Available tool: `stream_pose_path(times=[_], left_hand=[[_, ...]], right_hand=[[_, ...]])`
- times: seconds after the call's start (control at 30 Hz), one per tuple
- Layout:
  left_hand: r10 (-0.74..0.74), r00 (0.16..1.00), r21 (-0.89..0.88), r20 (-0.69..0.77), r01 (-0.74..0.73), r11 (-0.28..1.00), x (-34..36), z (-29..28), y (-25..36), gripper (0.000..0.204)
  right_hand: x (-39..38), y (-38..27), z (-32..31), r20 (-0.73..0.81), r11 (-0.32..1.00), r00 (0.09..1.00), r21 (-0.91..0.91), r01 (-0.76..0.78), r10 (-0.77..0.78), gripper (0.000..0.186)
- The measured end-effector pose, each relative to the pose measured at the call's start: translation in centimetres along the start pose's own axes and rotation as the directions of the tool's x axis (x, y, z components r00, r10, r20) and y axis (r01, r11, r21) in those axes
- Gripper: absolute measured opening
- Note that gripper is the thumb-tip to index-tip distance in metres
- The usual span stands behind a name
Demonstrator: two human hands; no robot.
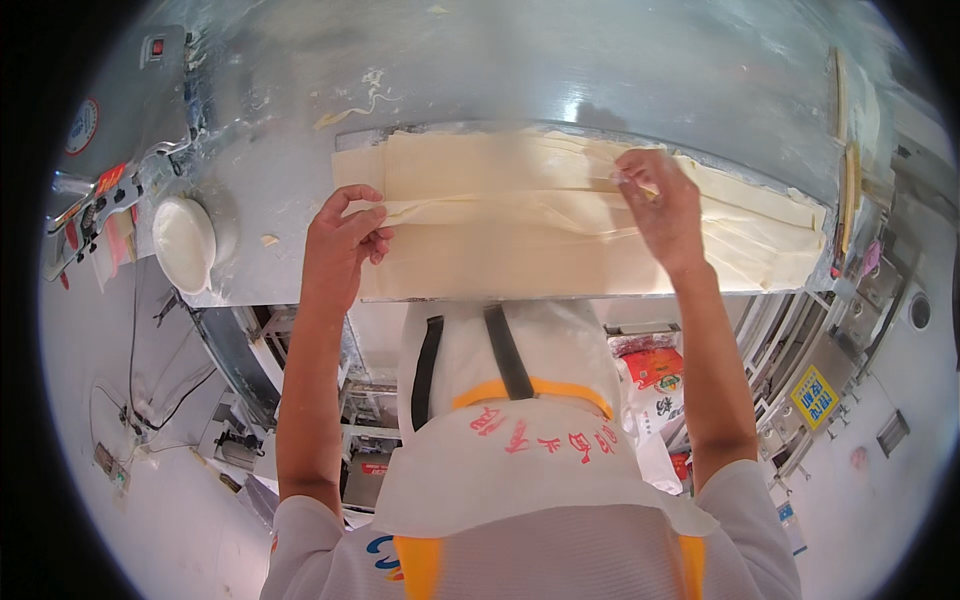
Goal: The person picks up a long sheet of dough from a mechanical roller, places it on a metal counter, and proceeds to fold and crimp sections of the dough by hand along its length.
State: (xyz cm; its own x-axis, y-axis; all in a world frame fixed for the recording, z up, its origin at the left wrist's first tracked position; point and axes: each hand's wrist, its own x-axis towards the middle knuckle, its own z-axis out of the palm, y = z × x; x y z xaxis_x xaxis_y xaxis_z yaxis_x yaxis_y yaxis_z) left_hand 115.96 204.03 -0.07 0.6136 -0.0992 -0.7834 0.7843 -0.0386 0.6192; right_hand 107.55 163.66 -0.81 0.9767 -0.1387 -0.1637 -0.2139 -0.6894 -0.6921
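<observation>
Broad, pale sheets of thin dough (pixel 450 262) lie stacked in long overlapping layers on a flat board (pixel 345 143) at the near side of the worktable. My left hand (pixel 340 240) is at the left end of a raised dough edge, thumb and forefinger pinched on it. Farther right, my right hand (pixel 668 215) is closed in a pinch at the same edge, its fingertips whitened with flour. Between my two hands the edge stretches slightly lifted and wavy. Toward the right the layers show several folds and ridges.
A white bowl (pixel 184 245) with pale powder stands at the table's left edge. Dough scraps (pixel 345 115) lie behind the board. A grey machine (pixel 130 90) is at far left, wooden sticks (pixel 850 190) at the right edge. A printed sack (pixel 652 390) sits below the table.
</observation>
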Motion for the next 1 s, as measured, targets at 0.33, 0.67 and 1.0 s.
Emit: stream_pose_path(times=[0.33,0.67,1.0], left_hand=[[0.054,0.998,0.086,-0.036,-0.051,0.995,1.5,-0.4,-0.3,0.014],[0.733,0.467,0.673,0.494,-0.739,0.017,4.5,13.0,0.9,0.015],[0.421,0.527,0.589,0.738,-0.808,-0.019,6.4,22.2,-0.5,0.025]], right_hand=[[0.9,4.7,-4.7,0.115,0.956,0.989,-0.265,0.123,-0.095,0.017],[0.4,7.4,-4.3,-0.004,0.995,0.996,-0.053,0.084,-0.084,0.024],[0.6,9.2,-5.9,0.195,0.929,0.944,-0.210,0.306,-0.267,0.030]])
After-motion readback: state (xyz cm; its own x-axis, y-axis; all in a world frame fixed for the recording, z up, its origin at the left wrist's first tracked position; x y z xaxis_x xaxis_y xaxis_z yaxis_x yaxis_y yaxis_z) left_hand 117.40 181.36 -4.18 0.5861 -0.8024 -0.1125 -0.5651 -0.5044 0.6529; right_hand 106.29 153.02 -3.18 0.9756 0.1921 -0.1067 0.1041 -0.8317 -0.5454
